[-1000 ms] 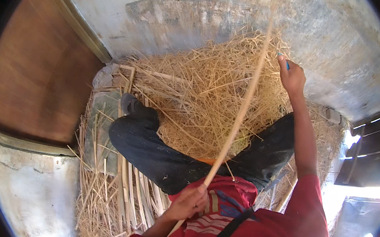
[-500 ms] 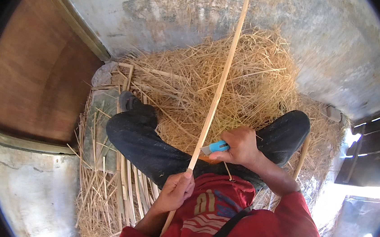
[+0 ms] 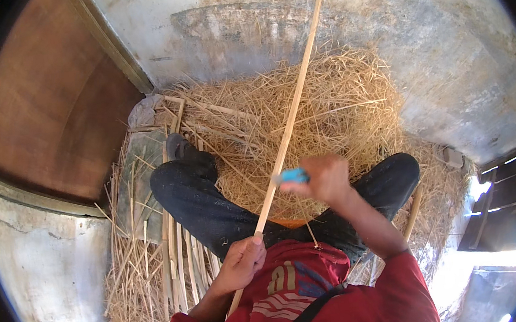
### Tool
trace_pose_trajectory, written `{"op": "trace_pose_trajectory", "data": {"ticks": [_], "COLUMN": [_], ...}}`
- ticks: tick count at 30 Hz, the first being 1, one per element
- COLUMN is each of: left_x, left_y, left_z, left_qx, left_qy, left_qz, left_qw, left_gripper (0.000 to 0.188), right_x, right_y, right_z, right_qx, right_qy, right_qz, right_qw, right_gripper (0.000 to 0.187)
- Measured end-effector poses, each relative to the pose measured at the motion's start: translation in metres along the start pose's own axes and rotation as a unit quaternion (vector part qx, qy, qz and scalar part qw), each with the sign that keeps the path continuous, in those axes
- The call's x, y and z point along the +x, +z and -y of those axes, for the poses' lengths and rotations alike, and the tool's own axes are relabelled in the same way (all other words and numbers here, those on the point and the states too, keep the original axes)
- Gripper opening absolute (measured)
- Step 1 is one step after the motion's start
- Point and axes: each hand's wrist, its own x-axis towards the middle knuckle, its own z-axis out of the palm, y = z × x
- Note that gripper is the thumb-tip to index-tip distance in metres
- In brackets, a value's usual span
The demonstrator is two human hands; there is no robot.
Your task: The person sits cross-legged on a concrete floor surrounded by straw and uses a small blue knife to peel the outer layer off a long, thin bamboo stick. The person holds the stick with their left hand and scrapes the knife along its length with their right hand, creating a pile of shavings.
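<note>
A long pale bamboo strip [image 3: 291, 118] runs from my lap up and away past the top of the picture. My left hand [image 3: 241, 264] grips its near end just above my red shirt. My right hand [image 3: 324, 178] is closed on a tool with a blue handle [image 3: 293, 176], held against the strip a little above the left hand. I sit cross-legged in dark trousers [image 3: 207, 208] on the ground.
A heap of thin straw-coloured shavings [image 3: 339, 105] covers the ground ahead. Several cut strips [image 3: 178, 260] lie by my left leg. A brown wooden door [image 3: 50, 105] stands at left, a grey concrete wall [image 3: 445, 52] behind.
My right hand came down from the far end of the strip to a spot just above my left hand. The strip has swung more upright.
</note>
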Motion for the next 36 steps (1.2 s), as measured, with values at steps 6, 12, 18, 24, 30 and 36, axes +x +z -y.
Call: {"op": "trace_pose_trajectory", "data": {"ticks": [6, 12, 18, 24, 30, 36], "left_x": [-0.01, -0.036, -0.056, -0.055, -0.019, 0.012], "left_y": [0.004, -0.004, -0.007, -0.02, -0.014, -0.004], "left_z": [0.014, 0.018, 0.009, 0.019, 0.022, -0.004], "left_qx": [-0.032, 0.016, 0.013, 0.019, 0.117, 0.082], "left_qy": [-0.051, -0.13, -0.172, -0.188, -0.001, 0.004], "left_qz": [0.027, 0.08, 0.123, 0.094, -0.041, -0.013], "left_qw": [0.998, 0.988, 0.977, 0.977, 0.992, 0.997], "left_gripper": [0.041, 0.043, 0.042, 0.042, 0.039, 0.04], "right_x": [0.025, 0.044, 0.07, 0.06, 0.008, -0.028], "right_y": [0.0, -0.024, -0.058, -0.082, -0.017, 0.006], "right_z": [-0.081, -0.145, -0.233, -0.302, -0.069, 0.025], "right_qx": [-0.049, -0.049, -0.128, -0.074, 0.087, 0.064], "right_qy": [0.202, 0.323, 0.41, 0.502, 0.338, 0.004], "right_qz": [-0.048, 0.015, 0.006, -0.059, 0.143, 0.097], "right_qw": [0.977, 0.945, 0.903, 0.86, 0.926, 0.993], "right_gripper": [0.06, 0.073, 0.083, 0.085, 0.061, 0.061]}}
